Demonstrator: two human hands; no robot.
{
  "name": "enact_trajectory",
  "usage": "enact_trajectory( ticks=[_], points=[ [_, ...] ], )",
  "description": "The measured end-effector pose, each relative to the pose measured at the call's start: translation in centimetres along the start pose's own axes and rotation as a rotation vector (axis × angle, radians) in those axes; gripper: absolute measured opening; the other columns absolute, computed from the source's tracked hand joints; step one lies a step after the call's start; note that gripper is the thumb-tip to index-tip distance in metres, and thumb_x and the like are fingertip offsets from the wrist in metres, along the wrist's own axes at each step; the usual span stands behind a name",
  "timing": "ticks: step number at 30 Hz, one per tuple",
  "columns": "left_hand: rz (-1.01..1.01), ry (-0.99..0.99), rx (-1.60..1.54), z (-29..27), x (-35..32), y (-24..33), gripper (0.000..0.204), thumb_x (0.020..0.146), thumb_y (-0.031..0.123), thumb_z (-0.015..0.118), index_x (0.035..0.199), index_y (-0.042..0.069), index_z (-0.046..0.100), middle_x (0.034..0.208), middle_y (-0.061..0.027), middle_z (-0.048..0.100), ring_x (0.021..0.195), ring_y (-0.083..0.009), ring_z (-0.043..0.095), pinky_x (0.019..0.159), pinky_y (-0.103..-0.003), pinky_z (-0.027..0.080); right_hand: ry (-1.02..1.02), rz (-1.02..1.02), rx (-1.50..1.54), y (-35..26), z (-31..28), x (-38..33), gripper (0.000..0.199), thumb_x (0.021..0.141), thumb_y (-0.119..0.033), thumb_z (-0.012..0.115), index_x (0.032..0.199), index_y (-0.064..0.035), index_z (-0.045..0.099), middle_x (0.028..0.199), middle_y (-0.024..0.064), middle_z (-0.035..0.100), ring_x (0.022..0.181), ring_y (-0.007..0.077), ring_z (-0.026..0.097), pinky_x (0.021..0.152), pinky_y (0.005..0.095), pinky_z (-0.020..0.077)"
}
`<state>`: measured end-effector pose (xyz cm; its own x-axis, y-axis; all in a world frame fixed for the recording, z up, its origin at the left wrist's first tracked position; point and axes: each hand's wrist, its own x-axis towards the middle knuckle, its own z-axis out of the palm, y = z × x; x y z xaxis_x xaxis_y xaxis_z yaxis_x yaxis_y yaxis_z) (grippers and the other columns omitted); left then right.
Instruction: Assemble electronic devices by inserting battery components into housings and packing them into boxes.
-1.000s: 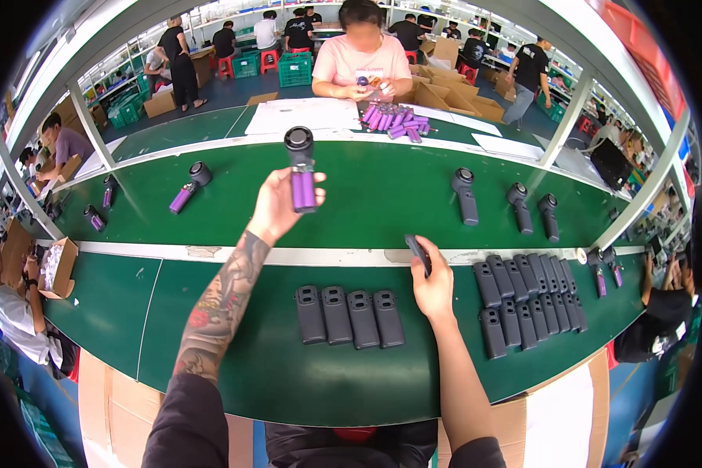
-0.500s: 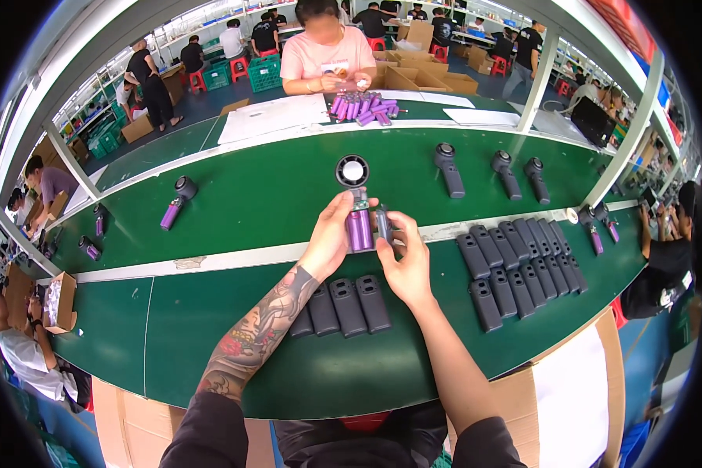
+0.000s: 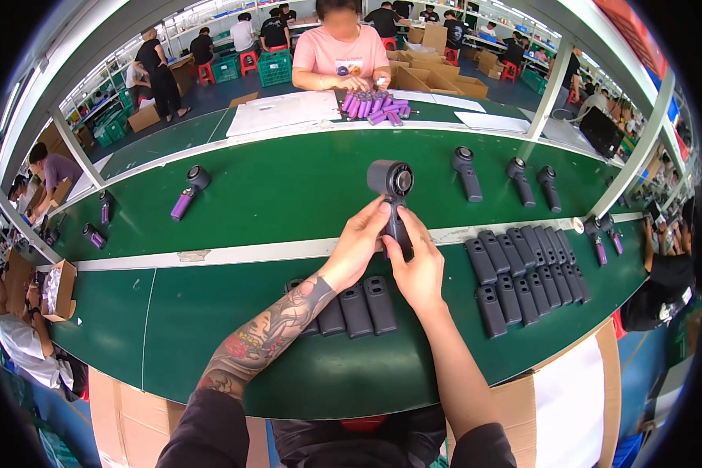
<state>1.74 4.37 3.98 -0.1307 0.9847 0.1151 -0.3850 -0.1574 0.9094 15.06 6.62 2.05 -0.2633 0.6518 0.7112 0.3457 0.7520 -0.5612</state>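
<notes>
A dark grey handheld fan [image 3: 384, 178] is held upright over the white strip, its round head turned toward the right. My left hand [image 3: 360, 243] is closed around the handle's left side. My right hand [image 3: 421, 269] is closed on the other side, pressing a dark grey handle cover [image 3: 398, 231] against the handle. A sliver of purple shows between my hands; the rest of the battery is hidden. Below my hands, several dark grey handle covers [image 3: 380, 305] lie in a row, partly behind my left forearm.
Two rows of handle covers [image 3: 507, 300] lie at right. On the green surface beyond stand several covered fans [image 3: 468, 176]; fans with bare purple batteries [image 3: 183, 203] lie at left and far right. Across from me, a person [image 3: 341, 58] handles purple batteries [image 3: 374, 105]. White posts [image 3: 552, 86] rise nearby.
The cover in my right hand has come against the fan's handle, hiding most of the purple battery. The fan has turned from facing me to facing right. Both hands shifted right and closer together.
</notes>
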Motion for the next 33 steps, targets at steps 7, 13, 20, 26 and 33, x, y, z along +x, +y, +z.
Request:
enact_trajectory(
  ticks=[7, 13, 20, 26, 33],
  points=[
    [0.152, -0.072, 0.237, -0.3, -0.2, 1.0, 0.036, 0.105, 0.011, 0.049, 0.139, 0.001, 0.050, 0.121, -0.0125, 0.063, 0.103, -0.0136, 0.060, 0.088, -0.028, 0.050, 0.006, 0.000, 0.116, -0.2, 0.5, 0.1, 0.064, 0.085, 0.001, 0.068, 0.145, -0.0070, 0.046, 0.128, 0.0169, 0.063, 0.115, 0.0264, 0.063, 0.089, 0.0356, 0.0546],
    [-0.010, -0.103, 0.320, -0.8, -0.4, 1.1, 0.042, 0.104, 0.013, 0.052, 0.144, 0.002, 0.044, 0.126, -0.0122, 0.061, 0.105, -0.0182, 0.062, 0.085, -0.028, 0.053, -0.147, 0.569, 0.893, -1.5, -0.6, 0.8, 0.070, 0.084, 0.005, 0.066, 0.148, -0.0082, 0.043, 0.134, 0.0186, 0.061, 0.117, 0.0274, 0.063, 0.090, 0.0349, 0.0536],
    [0.377, -0.190, 0.696, -0.7, -0.2, -0.1, 0.049, 0.099, 0.012, 0.061, 0.143, 0.001, 0.044, 0.124, -0.0141, 0.061, 0.098, -0.0185, 0.064, 0.083, -0.031, 0.054, -0.098, 0.247, 0.472, 0.3, -0.1, -0.4, 0.068, 0.084, 0.008, 0.060, 0.147, -0.0091, 0.044, 0.134, 0.0190, 0.061, 0.112, 0.0309, 0.065, 0.086, 0.0372, 0.0547],
    [0.318, -0.117, 0.743, -0.5, -0.6, 0.0, 0.046, 0.091, 0.014, 0.070, 0.130, -0.002, 0.050, 0.110, -0.0149, 0.065, 0.090, -0.0201, 0.066, 0.079, -0.033, 0.054, -0.205, 0.323, 0.360, -1.0, -0.9, 0.0, 0.063, 0.085, 0.008, 0.055, 0.145, -0.0055, 0.045, 0.130, 0.0192, 0.062, 0.111, 0.0343, 0.066, 0.087, 0.0398, 0.0538],
    [0.311, -0.052, 0.720, -0.1, -0.1, -0.2, 0.041, 0.091, 0.018, 0.072, 0.123, -0.003, 0.055, 0.099, -0.0149, 0.067, 0.081, -0.0211, 0.066, 0.073, -0.034, 0.055, 0.017, 0.240, 0.436, 1.1, 1.7, -1.3, 0.053, 0.086, 0.001, 0.057, 0.138, -0.0014, 0.049, 0.109, 0.0166, 0.069, 0.091, 0.0321, 0.070, 0.077, 0.0373, 0.0535]
  ],
)
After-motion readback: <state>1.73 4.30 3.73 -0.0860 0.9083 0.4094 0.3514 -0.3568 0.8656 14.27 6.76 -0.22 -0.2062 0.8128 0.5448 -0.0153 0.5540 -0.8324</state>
